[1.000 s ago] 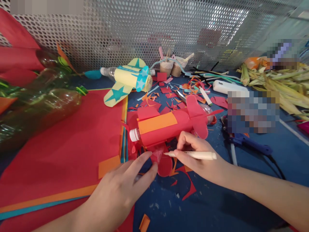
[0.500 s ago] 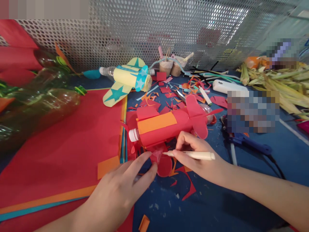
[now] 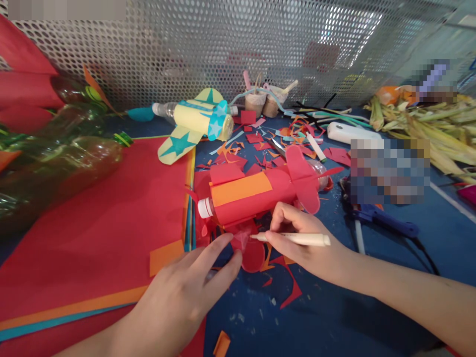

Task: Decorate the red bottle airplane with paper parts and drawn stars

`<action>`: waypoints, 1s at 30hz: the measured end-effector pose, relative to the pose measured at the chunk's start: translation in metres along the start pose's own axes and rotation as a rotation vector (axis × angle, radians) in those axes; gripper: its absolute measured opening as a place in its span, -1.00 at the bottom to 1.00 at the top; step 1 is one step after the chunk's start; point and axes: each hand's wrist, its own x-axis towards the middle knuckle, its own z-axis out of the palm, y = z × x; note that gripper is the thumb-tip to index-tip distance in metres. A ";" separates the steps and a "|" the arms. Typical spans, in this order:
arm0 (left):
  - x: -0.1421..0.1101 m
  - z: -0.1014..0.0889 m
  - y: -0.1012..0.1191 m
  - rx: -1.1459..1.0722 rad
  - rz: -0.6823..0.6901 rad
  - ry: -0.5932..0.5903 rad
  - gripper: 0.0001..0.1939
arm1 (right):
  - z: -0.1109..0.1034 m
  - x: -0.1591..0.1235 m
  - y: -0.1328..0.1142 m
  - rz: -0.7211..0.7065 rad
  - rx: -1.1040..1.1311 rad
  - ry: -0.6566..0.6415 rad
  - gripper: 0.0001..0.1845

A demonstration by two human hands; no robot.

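Note:
A plastic bottle plane [image 3: 256, 198] wrapped in red paper lies in the middle, with a white cap on its left end and an orange strip along its top. Its near red wing [image 3: 253, 258] bears a pale see-through star [image 3: 243, 238]. My left hand [image 3: 189, 280] is open, index finger and thumb spread apart, fingertips at the star's left edge and the wing. In a writing grip, my right hand [image 3: 301, 238] is closed round a cream marker pen [image 3: 308, 239]. Its tip meets the right side of the star. Any mark under the tip is too small to make out.
Stacked red paper sheets [image 3: 111, 223] lie left, beside green bottles [image 3: 67, 173]. A yellow bottle plane [image 3: 189, 119] and paper scraps [image 3: 256, 144] are behind. A blue glue gun [image 3: 390, 220] with a cord lies right, near a white device [image 3: 349, 133] and dry husks [image 3: 427, 129].
The camera view has shifted very slightly. Both hands, the marker pen and the star keep nearly the same places.

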 end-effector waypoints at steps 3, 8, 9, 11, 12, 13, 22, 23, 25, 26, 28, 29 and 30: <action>0.000 0.000 0.000 0.006 0.004 -0.006 -0.52 | 0.000 0.000 0.000 -0.002 0.006 -0.022 -0.74; 0.000 0.001 0.000 0.003 0.002 -0.006 -0.51 | 0.001 0.001 0.000 0.005 0.028 -0.010 -0.75; 0.000 0.001 0.000 0.003 0.004 -0.002 -0.51 | 0.001 0.002 0.000 -0.002 0.029 -0.018 -0.75; 0.000 0.001 0.000 -0.003 0.007 0.003 -0.53 | 0.000 0.002 0.000 -0.016 0.024 -0.026 -0.75; 0.000 0.001 0.000 -0.006 0.006 0.002 -0.53 | 0.000 0.002 0.000 -0.020 0.020 -0.020 -0.75; 0.000 0.001 0.000 -0.006 0.003 0.001 -0.53 | 0.000 0.002 0.000 -0.020 0.014 -0.011 -0.75; 0.000 0.001 0.000 -0.006 0.003 0.013 -0.52 | 0.001 -0.001 -0.001 -0.017 0.031 -0.017 -0.76; -0.001 0.001 -0.001 -0.009 0.003 0.018 -0.52 | 0.001 -0.001 -0.001 -0.020 0.033 -0.021 -0.76; -0.001 0.001 -0.001 -0.017 -0.002 0.025 -0.52 | 0.000 -0.001 0.000 -0.030 0.035 -0.037 -0.76; -0.001 0.001 -0.001 -0.020 -0.005 0.027 -0.52 | 0.000 -0.001 0.000 -0.032 0.034 -0.040 -0.76; -0.001 0.001 -0.001 -0.020 -0.010 0.025 -0.51 | 0.000 0.000 0.000 -0.030 0.030 -0.027 -0.75; -0.002 0.001 -0.001 -0.015 -0.012 0.023 -0.51 | 0.000 0.000 0.000 -0.026 0.029 -0.018 -0.75; -0.002 0.001 -0.001 -0.011 -0.011 0.018 -0.51 | 0.000 0.000 -0.001 -0.019 0.025 -0.014 -0.75</action>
